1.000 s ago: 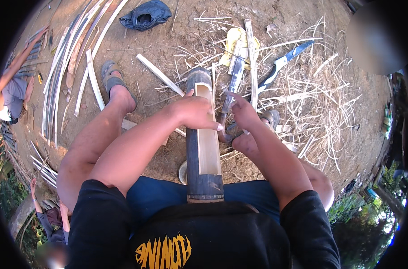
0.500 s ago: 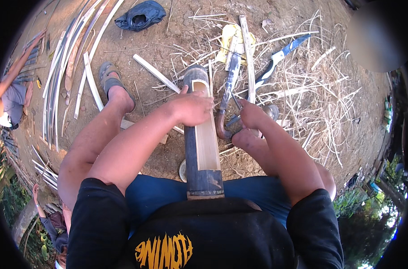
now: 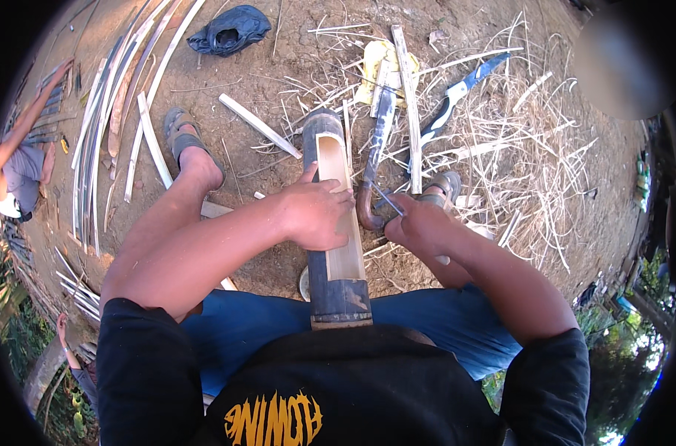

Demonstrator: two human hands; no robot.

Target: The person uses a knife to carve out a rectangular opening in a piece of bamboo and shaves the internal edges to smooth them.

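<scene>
At the far left edge, another person (image 3: 15, 175) sits on the bare ground beside a spread of long split bamboo strips (image 3: 104, 111). A dark cloth bundle (image 3: 228, 30) lies further up on the soil. The wearer's sandalled left foot (image 3: 186, 145) rests flat on the ground.

The left hand (image 3: 316, 215) lies closed over the cut face of a halved bamboo section (image 3: 336, 223), fingers wrapped across its pale inner surface, thumb pointing up along the left edge. The bamboo section runs from the wearer's lap out to the ground ahead, its dark outer skin visible at the near end.

Just right of it, the right hand (image 3: 420, 227) is clamped on the handle of a curved-handled blade (image 3: 375, 149), which lies alongside the bamboo's right edge, touching or nearly so; contact cannot be confirmed.

Further right, a second knife with a black-and-white handle (image 3: 457, 93) lies among pale shavings (image 3: 524, 149). A yellow object (image 3: 379, 63) sits behind the blade.
</scene>
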